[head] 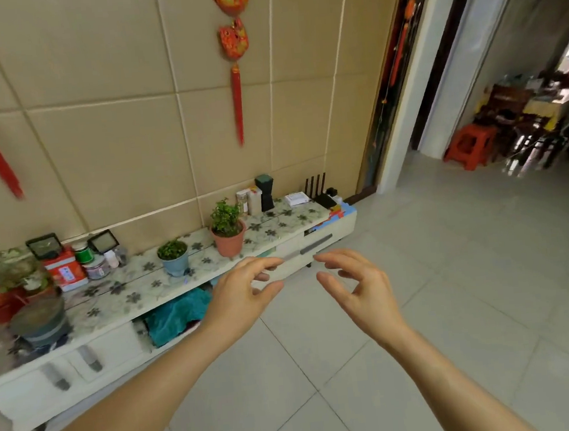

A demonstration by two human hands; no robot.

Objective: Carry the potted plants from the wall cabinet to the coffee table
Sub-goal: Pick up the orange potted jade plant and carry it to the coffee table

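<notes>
A: Two potted plants are noted on the wall cabinet (138, 290), a long, low, white unit topped with a glossy flower-printed sheet. Nothing is held: the left hand (240, 296) and right hand (360, 286) are raised empty over the tiled floor (456, 303), fingers loosely curved, short of the cabinet edge. No coffee table is in view.

B: Risks, ranked by size of object?

A: The cabinet top is judged slick, so a pot dragged rather than lifted could skid into the clutter. The floor is hard glazed tile; a dropped pot would likely shatter and scatter soil.

B: And the pots themselves?

A: The terracotta pot (229, 243) is tapered and matt, probably clay or plastic; it cannot be told which. A bushy, upright shrub (225, 217) is carried in it, so it is judged top-heavy if tilted. A grip by the stems would likely uproot it.

B: The smaller one?

A: The pale blue pot (175, 264), smooth and rounded with low, dense foliage, stands just left of the terracotta one, apart from it. A glazed surface is suspected; slipping from a one-handed pinch is the concern. Jars and a red tin (65, 270) stand further left.
</notes>
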